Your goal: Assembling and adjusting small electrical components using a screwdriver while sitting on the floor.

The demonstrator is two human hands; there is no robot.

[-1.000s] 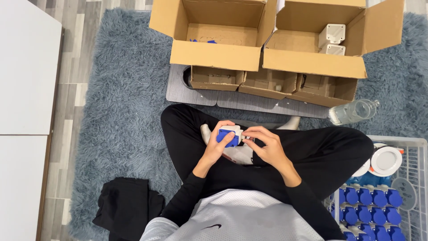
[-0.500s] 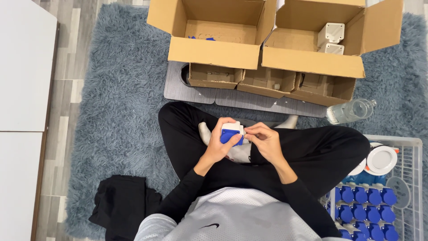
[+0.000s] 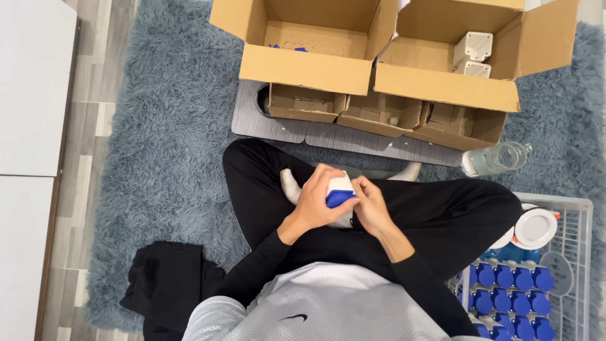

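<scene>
Both hands, left hand point(image 3: 314, 202) wrapped round the white-and-blue part point(image 3: 339, 191) and right hand point(image 3: 370, 205) pinching its blue end, should probably stay low over the lap for steadiness.

The person wore a grey mesh jersey point(image 3: 328, 309) over long black sleeves point(image 3: 259, 268), black trousers point(image 3: 442, 208) and white socks point(image 3: 290, 184); both hands point(image 3: 319, 199) were bare.

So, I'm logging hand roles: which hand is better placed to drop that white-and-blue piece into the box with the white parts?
Probably the right hand: the box sits on its side, though the left hand currently wraps the white-and-blue piece.
</scene>
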